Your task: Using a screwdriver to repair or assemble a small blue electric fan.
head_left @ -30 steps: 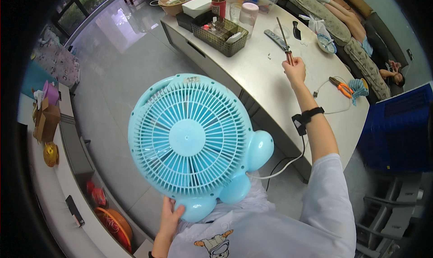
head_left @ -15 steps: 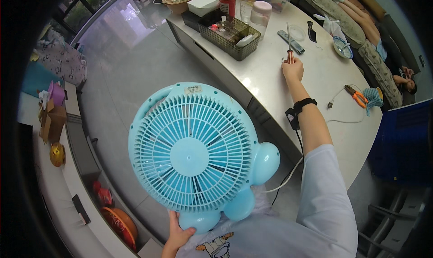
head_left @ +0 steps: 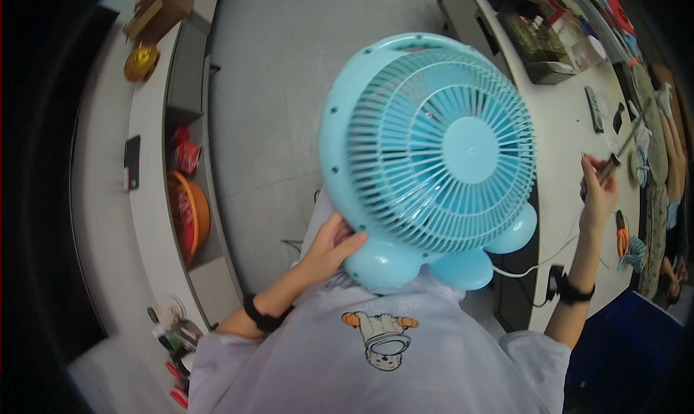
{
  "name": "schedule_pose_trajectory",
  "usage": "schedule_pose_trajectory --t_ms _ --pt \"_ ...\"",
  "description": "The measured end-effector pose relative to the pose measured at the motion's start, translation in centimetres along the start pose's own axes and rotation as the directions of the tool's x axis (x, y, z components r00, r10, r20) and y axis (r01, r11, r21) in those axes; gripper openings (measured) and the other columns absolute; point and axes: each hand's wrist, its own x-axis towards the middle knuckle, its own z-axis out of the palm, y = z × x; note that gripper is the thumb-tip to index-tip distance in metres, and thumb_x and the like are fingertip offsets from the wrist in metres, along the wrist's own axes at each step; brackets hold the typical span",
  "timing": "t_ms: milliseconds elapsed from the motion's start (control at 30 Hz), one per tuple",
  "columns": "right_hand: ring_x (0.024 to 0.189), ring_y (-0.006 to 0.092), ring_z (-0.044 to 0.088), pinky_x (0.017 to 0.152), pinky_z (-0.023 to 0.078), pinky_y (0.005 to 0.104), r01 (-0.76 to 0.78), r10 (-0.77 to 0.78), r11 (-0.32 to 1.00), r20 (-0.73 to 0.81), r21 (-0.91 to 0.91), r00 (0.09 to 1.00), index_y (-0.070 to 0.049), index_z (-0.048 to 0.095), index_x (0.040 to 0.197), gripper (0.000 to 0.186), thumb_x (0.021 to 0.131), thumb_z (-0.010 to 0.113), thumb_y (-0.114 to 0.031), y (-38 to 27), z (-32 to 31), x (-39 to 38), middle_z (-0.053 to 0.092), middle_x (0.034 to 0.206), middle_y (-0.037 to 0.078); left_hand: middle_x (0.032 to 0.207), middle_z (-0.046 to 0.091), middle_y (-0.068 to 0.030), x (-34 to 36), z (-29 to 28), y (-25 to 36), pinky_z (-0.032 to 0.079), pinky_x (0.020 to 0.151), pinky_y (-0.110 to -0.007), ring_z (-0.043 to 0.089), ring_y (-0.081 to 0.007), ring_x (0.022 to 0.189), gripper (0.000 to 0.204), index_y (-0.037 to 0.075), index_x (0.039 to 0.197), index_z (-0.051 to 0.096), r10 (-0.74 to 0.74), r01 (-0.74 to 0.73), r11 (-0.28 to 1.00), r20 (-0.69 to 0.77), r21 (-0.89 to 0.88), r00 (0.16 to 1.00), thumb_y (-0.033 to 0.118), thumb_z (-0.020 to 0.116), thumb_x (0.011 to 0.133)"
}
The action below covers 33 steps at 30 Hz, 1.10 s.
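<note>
At the far left of the frame a grey shelf unit [head_left: 155, 219] carried an orange bowl [head_left: 194, 213] and a flat black device [head_left: 131, 162]. Below centre, the left hand [head_left: 329, 246] was clasped against the rim and rounded foot of a light blue plastic fan [head_left: 434, 154], which filled the middle of the frame with its round grille facing up. At right, above the white table [head_left: 571, 154], the right hand [head_left: 598, 191] was clenched around a slim screwdriver [head_left: 623, 148]. Orange-handled pliers [head_left: 622, 233] lay just below that hand.
</note>
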Motion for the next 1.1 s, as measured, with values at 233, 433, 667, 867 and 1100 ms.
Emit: schedule_pose_trajectory --t_ms 233,433,667,867,1100 --pt "0.086 0.0118 0.07 0.075 0.055 0.0263 0.206 -0.163 0.978 0.66 0.012 0.734 -0.004 0.065 0.096 0.025 0.077 0.077 0.008 -18.5 9.1 -17.9 0.076 0.095 0.007 0.144 0.053 -0.0169 0.9 0.2 -1.9 0.042 0.115 -0.041 0.053 -0.0253 0.134 0.059 -0.002 0.15 0.037 0.13 -0.118 0.978 0.056 -0.174 0.99 0.014 0.065 0.101" --pt "0.067 0.032 0.069 0.058 0.052 0.0423 0.663 -0.245 0.72 0.818 -0.206 0.52 -0.009 0.062 0.096 0.023 0.077 0.076 -0.008 -21.1 17.2 -24.5 0.07 0.081 0.009 0.137 0.059 -0.0105 1.2 -0.6 -3.4 0.047 0.107 -0.033 0.059 -0.017 0.124 0.058 -0.001 0.149 0.041 0.278 -0.252 0.94 0.086 -0.228 0.957 0.015 0.067 0.1" --pt "0.066 0.0316 0.068 0.057 0.051 0.0426 0.794 -0.324 0.5 0.776 -0.345 0.541 -0.01 0.06 0.093 0.019 0.079 0.073 -0.01 -18.4 20.1 -26.6 0.069 0.079 0.008 0.131 0.063 -0.0076 0.7 0.0 -3.4 0.05 0.103 -0.032 0.06 -0.0146 0.121 0.045 0.002 0.139 0.048 0.338 -0.3 0.904 0.08 -0.305 0.938 0.011 0.067 0.1" --pt "0.067 0.0319 0.068 0.058 0.051 0.0425 0.829 -0.343 0.43 0.785 -0.358 0.516 -0.009 0.06 0.093 0.019 0.08 0.073 -0.009 -18.6 20.6 -27.1 0.068 0.078 0.008 0.124 0.066 -0.0083 0.7 0.1 -3.9 0.052 0.099 -0.033 0.063 -0.0149 0.114 0.041 0.002 0.136 0.049 0.37 -0.33 0.884 0.065 -0.331 0.927 0.009 0.066 0.099" --pt "0.069 0.0328 0.068 0.059 0.051 0.0429 0.848 -0.322 0.399 0.813 -0.348 0.486 -0.01 0.06 0.095 0.021 0.079 0.074 -0.007 -19.4 20.3 -26.5 0.069 0.08 0.009 0.116 0.064 -0.0046 1.3 -0.1 -4.8 0.05 0.094 -0.029 0.061 -0.0126 0.108 0.035 0.004 0.128 0.055 0.31 -0.289 0.926 0.052 -0.243 0.949 0.011 0.07 0.097"
